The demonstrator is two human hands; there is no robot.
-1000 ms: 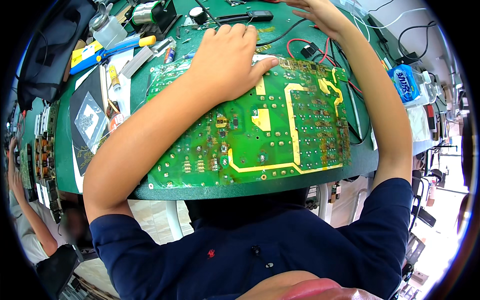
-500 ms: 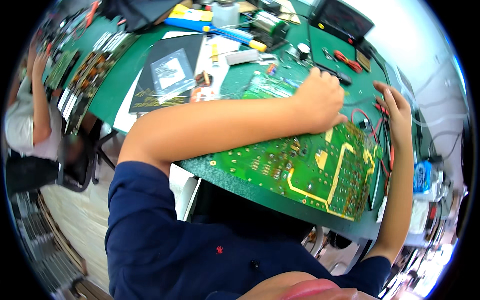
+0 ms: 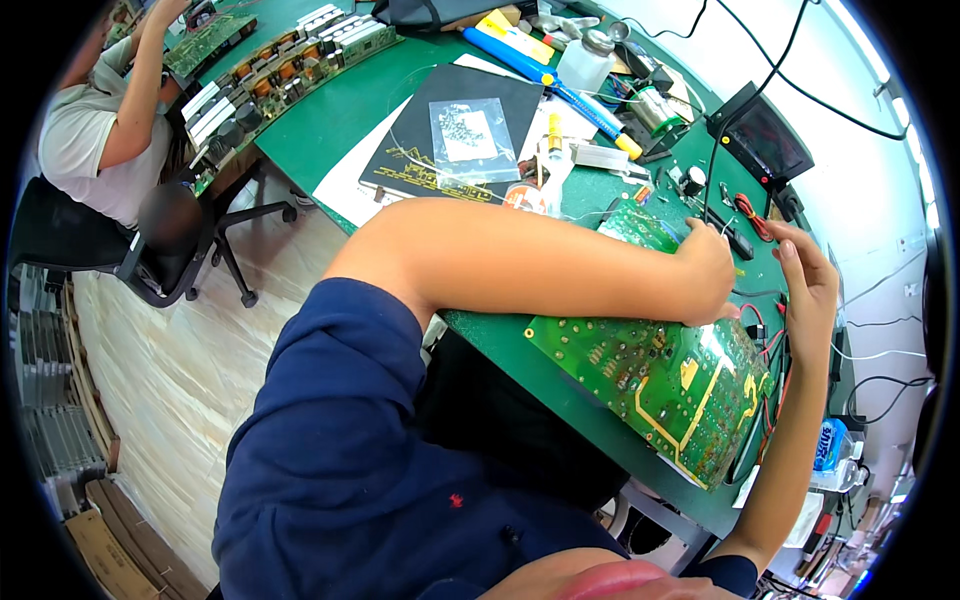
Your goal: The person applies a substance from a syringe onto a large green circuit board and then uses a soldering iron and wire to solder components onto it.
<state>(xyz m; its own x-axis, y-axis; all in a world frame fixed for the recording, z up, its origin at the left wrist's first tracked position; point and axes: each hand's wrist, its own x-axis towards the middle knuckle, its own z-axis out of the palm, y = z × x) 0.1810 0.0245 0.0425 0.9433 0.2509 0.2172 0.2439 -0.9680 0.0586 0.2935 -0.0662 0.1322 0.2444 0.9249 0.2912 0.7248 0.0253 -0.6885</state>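
Board: a large green printed circuit board with yellow copper traces (image 3: 660,385) lay solder side up at the centre right of the frame, its near corner overhanging the edge of the green-matted worktop (image 3: 330,120).
Left hand: the left hand (image 3: 708,275) rested on the board's far end, knuckles up, fingers curled downward; whether they gripped the board's edge or only pressed on it could not be told.
Right hand: the right hand (image 3: 808,285) stood at the board's right margin, fingers straight and together, palm turned toward the board, holding nothing that could be seen.
Leads: red and black wires (image 3: 775,340) ran just beside the right hand, along the board's right edge.
Further back: a black notebook with a clear bag of small parts on it (image 3: 455,135), a blue-and-yellow pen-shaped tool (image 3: 550,75), a spool of solder wire (image 3: 652,108) and a black screen-faced meter (image 3: 765,140), all in the upper middle to upper right.
Upper left: another person's arm (image 3: 140,85) at a second row of circuit boards (image 3: 290,60); a black office chair (image 3: 130,250) beside.
Handling note: judged from the overhang, the board wanted steady downward pressure from the left hand and support at its edges only, with the wires kept free of its underside.
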